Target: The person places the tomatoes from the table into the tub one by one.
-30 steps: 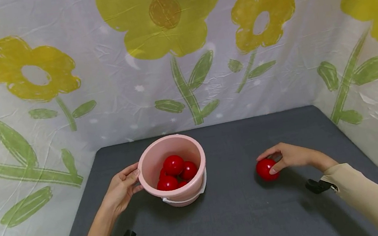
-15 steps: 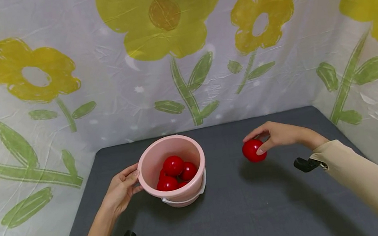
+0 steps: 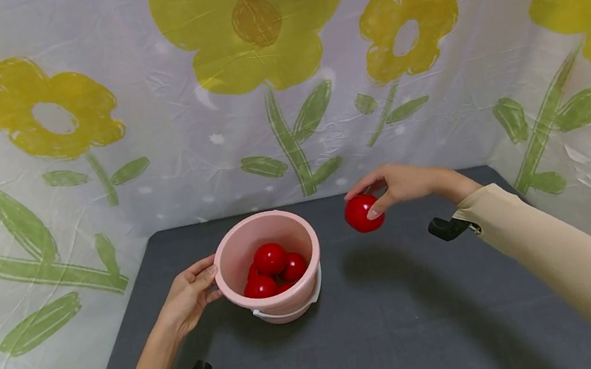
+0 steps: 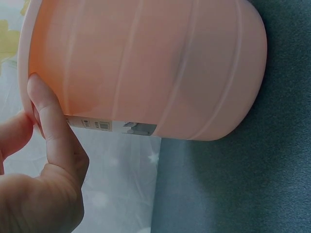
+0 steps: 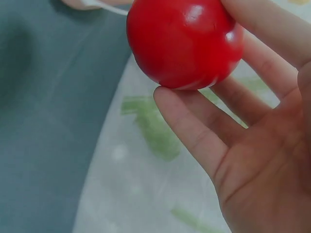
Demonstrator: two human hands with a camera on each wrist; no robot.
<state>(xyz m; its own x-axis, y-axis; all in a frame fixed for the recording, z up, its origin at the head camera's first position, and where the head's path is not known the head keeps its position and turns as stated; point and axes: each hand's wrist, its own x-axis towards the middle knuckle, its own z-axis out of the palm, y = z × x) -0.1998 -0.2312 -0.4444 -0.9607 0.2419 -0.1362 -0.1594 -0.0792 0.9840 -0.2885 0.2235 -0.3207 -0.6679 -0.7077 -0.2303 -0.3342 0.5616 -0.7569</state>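
Observation:
A pink bucket (image 3: 284, 303) stands on the dark table, tilted a little toward the camera, with several red balls (image 3: 270, 258) inside. My left hand (image 3: 189, 297) pinches its rim at the left side; in the left wrist view the thumb and a finger meet at the rim (image 4: 25, 63). Right of the bucket, my right hand (image 3: 400, 185) holds a shiny red ball (image 3: 359, 213) above the table, its shadow lying below. The right wrist view shows this ball (image 5: 182, 43) between the thumb and fingertips.
The dark grey table (image 3: 353, 353) runs back to a white curtain (image 3: 173, 164) printed with yellow flowers. The bucket's white handle (image 3: 296, 312) hangs down at its front. A printed label (image 4: 102, 125) is on the bucket's side.
My right hand has lifted the red ball off the table and carried it left toward the bucket. The left hand and the bucket have stayed in place.

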